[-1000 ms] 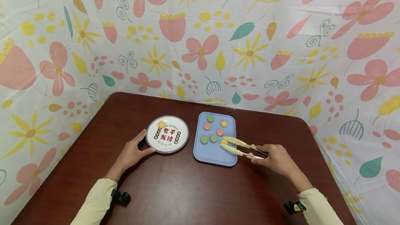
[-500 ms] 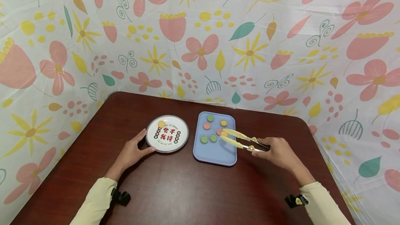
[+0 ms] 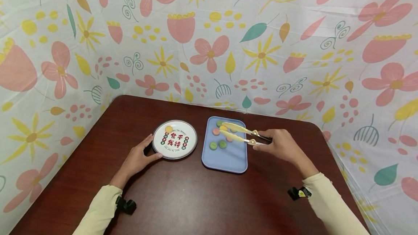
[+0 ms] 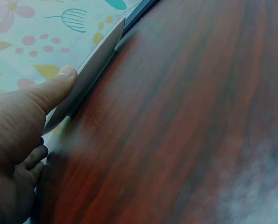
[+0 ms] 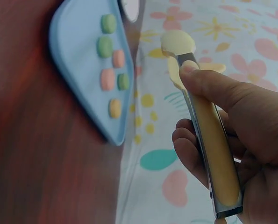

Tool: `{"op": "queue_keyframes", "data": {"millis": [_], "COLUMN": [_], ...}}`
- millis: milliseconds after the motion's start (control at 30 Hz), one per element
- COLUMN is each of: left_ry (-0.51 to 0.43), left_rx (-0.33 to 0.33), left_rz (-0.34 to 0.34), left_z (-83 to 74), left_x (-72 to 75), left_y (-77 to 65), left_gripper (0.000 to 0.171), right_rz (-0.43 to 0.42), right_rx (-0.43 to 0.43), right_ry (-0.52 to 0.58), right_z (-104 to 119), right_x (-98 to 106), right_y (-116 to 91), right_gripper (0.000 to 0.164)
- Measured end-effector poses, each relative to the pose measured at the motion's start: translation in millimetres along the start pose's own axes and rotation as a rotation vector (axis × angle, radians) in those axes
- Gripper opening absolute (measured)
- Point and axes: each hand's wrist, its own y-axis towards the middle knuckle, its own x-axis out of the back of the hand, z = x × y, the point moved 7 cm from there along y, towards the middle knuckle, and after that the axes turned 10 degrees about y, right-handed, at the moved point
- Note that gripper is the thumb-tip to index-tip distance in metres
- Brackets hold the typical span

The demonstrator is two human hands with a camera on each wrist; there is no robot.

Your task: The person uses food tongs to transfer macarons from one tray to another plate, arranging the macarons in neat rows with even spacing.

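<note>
My left hand [image 3: 135, 160] holds the white round plate [image 3: 192, 139] at its left edge, thumb on the rim. In the left wrist view, the thumb presses against the plate's side [image 4: 89, 72]. One yellow macaron [image 3: 168, 129] lies on the plate near its upper left. In my right hand [image 3: 282, 146] are metal tongs [image 3: 236, 127] with cream tips. Another yellow macaron [image 3: 223, 128] sits between those tips, over the blue tray [image 3: 225, 160]. Green macarons [image 3: 213, 145] and pink macarons [image 3: 216, 131] lie on the tray; the tongs partly cover some.
Plate and tray stand side by side on a dark wooden table [image 3: 183, 195], with a gap between them. A flowered cloth [image 3: 209, 28] hangs behind the table and along its sides. Black camera straps [image 3: 125, 206] sit on both wrists.
The right hand and tongs have moved up and left over the tray, carrying the yellow macaron from the tray's right side. The left hand and plate have stayed put.
</note>
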Motion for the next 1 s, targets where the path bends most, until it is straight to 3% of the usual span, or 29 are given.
{"op": "queue_keyframes", "data": {"millis": [233,533,767,1000], "left_ry": [-0.006,-0.008,-0.013,-0.017], "left_rx": [0.003,-0.009,-0.026,-0.023], "left_rz": [-0.001,-0.009,-0.021,-0.019], "left_z": [0.6,-1.2,-2.1,-0.8], "left_x": [-0.7,-0.3,-0.3,-0.5], "left_y": [0.2,-0.4,-0.3,-0.3], "left_gripper": [0.1,0.101,0.099,0.1], "right_rz": [0.027,0.07,0.149,0.172], "right_rx": [0.024,0.048,0.069,0.101], "right_ry": [0.04,0.039,0.048,0.081], "right_z": [22.2,45.7,55.4,60.7], "right_x": [-9.0,-33.1,-58.6,-80.0], "right_y": [27.4,57.0,75.3,90.6], "right_gripper": [0.056,0.073,0.061,0.059]}}
